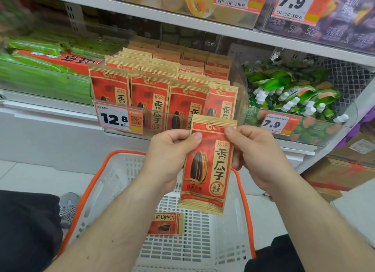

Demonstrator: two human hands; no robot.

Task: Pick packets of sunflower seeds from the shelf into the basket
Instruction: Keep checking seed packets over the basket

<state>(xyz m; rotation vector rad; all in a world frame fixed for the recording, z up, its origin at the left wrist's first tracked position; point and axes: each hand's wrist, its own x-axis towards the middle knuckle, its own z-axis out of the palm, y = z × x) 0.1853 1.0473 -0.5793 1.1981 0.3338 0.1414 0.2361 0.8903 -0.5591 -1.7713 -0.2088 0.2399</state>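
Observation:
A red and tan sunflower seed packet (209,166) hangs upright above the basket, held by both hands. My left hand (168,156) pinches its upper left edge with thumb on the front. My right hand (255,154) pinches its upper right edge. Below stands a white basket (227,241) with an orange rim and handle. Another seed packet (165,224) lies flat on the basket floor. Several rows of the same packets (162,85) stand upright in a clear shelf bin behind the held one.
A 12.8 price tag (118,117) hangs on the bin front. Green snack packs (40,54) fill the bin to the left, green pouches with white caps (290,95) the bin to the right. An upper shelf (182,18) overhangs. Cardboard boxes (341,174) sit on the floor at right.

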